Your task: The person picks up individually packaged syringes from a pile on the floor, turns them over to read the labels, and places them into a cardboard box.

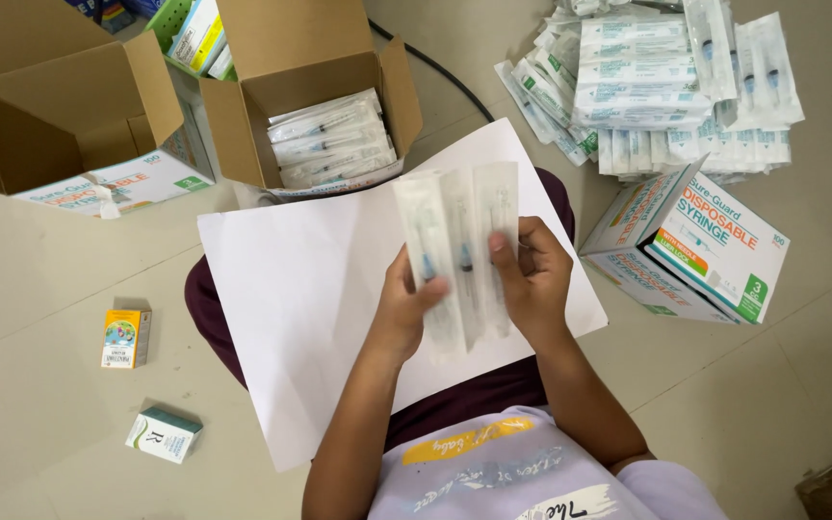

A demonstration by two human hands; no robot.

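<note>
Three sealed syringe packets (459,255) are fanned upright between both hands, above a large white sheet of paper (310,308) that lies across the person's lap. The left hand (402,313) is closed on the lower left of the fan, thumb pressed across the front of the nearest packet. The right hand (532,279) is curled round the right edge, its thumb on the front of the last packet.

The person sits on a pale tiled floor (40,385). Just beyond the paper stands an open cardboard box (310,106) packed with more syringe packets, and to its left an empty open carton (40,96). At upper right a loose heap of packets (657,87) spreads over the tiles, with a closed printed syringe box (690,246) near the right hand. Two small cartons, one orange (125,338) and one white and teal (164,434), lie well apart on the left.
</note>
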